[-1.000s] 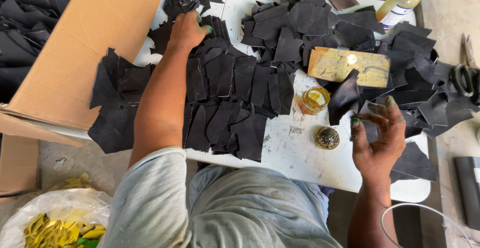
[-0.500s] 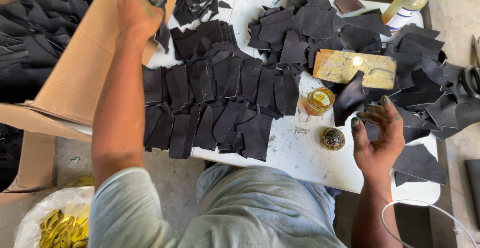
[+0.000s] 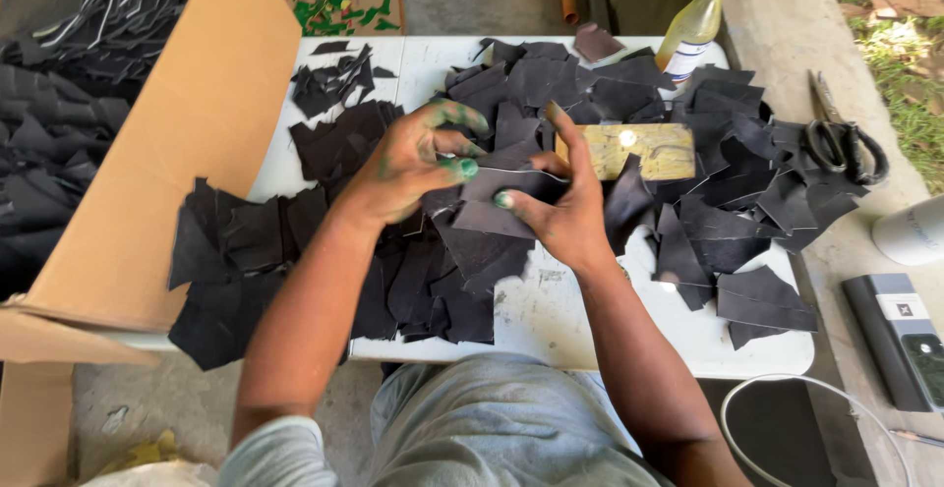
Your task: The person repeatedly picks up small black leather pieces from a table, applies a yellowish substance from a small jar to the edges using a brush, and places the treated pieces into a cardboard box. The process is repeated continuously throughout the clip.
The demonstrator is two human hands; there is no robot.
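Large open brown cardboard box [image 3: 197,133] heaped with dark offcuts at left, white tabletop [image 3: 610,325], yellowed rectangular wooden block [image 3: 629,151], pale yellow glass bottle [image 3: 693,25], black-handled scissors [image 3: 841,138], flat grey rectangular device [image 3: 900,335], white hose loop [image 3: 787,399].

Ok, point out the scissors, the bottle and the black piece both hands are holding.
scissors [image 3: 844,143], head view, on the black handle loops.
bottle [image 3: 694,27], head view, on its yellowish body.
black piece [image 3: 497,184], head view, on its flat middle, between left hand [image 3: 408,165] and right hand [image 3: 565,214].

Black cut pieces [image 3: 472,251] cover the white tabletop [image 3: 580,320], green paint stains the fingers [image 3: 462,168], and the cardboard box [image 3: 197,123] is tan.
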